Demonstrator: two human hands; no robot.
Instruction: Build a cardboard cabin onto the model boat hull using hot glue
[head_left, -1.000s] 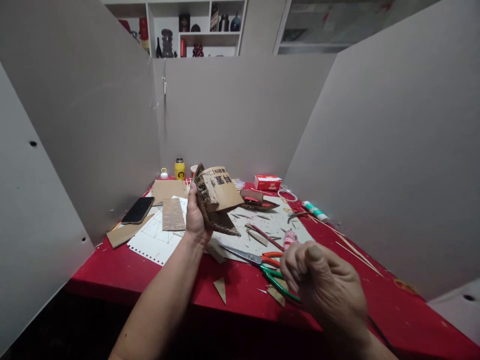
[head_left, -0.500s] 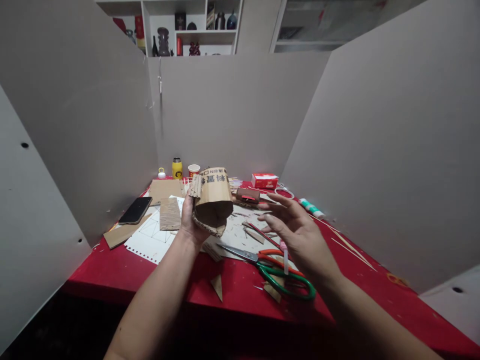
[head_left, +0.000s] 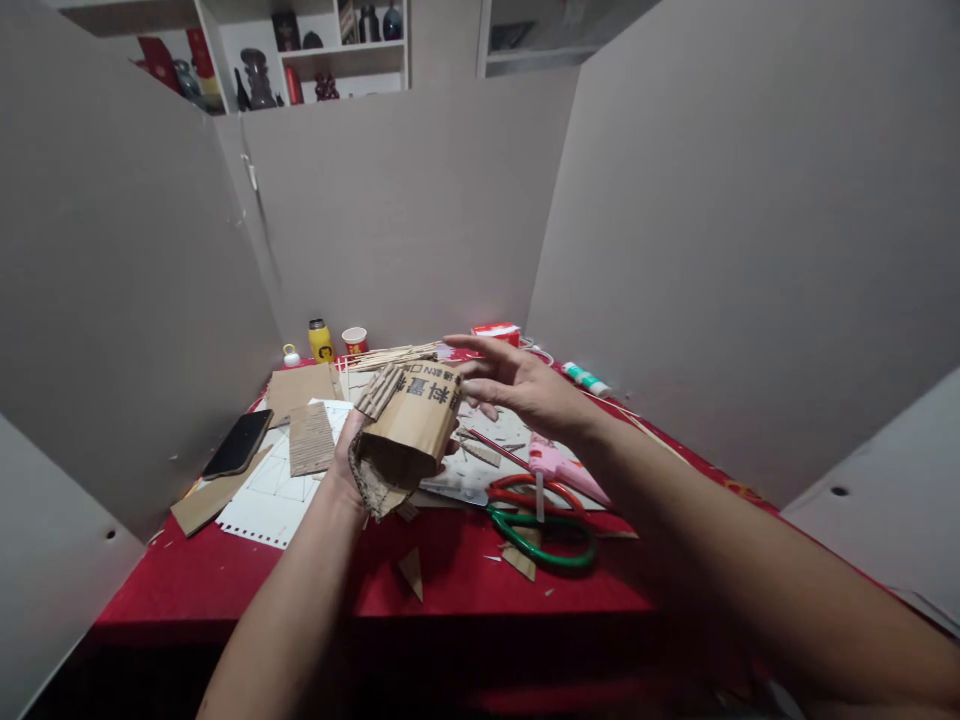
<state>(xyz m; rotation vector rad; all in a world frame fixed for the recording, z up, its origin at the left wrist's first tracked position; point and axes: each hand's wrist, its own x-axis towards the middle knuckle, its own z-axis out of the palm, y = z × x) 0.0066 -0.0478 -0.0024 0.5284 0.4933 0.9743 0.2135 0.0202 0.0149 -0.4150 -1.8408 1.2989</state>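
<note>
Screens: grey partition boards [head_left: 420, 210] wall the bench on three sides; a shelf [head_left: 300, 50] of dark ornaments shows above them, cut off at the top edge.
Bench: red cloth [head_left: 465, 570], littered with cardboard scraps and thin sticks.
Paper sheet: white gridded sheet [head_left: 262, 500] at the left, with a ribbed cardboard strip [head_left: 310, 438] lying on it and a black phone [head_left: 238, 443] just beside it.
Cardboard piece: curled brown cardboard [head_left: 409, 430] with black print, raised above the middle of the bench, its torn corrugated edge facing the camera.
Left hand: left hand [head_left: 346, 462] grips the cardboard piece from below and behind, fingers wrapped shut on it; most of the fingers are hidden by the cardboard.
Right hand: right hand [head_left: 517, 388] hangs just right of the cardboard's upper edge, fingers [head_left: 480, 368] spread and loose, holding nothing; whether a fingertip touches the cardboard cannot be told.
Scissors: red and green handled scissors [head_left: 536, 520] lie under the right forearm.
Glue gun: pink glue gun [head_left: 559, 465] rests across the scissors, partly hidden by the wrist.
Far edge: yellow bottle [head_left: 321, 341], red paper cup [head_left: 354, 340], red box [head_left: 496, 333], small and hard to read.
</note>
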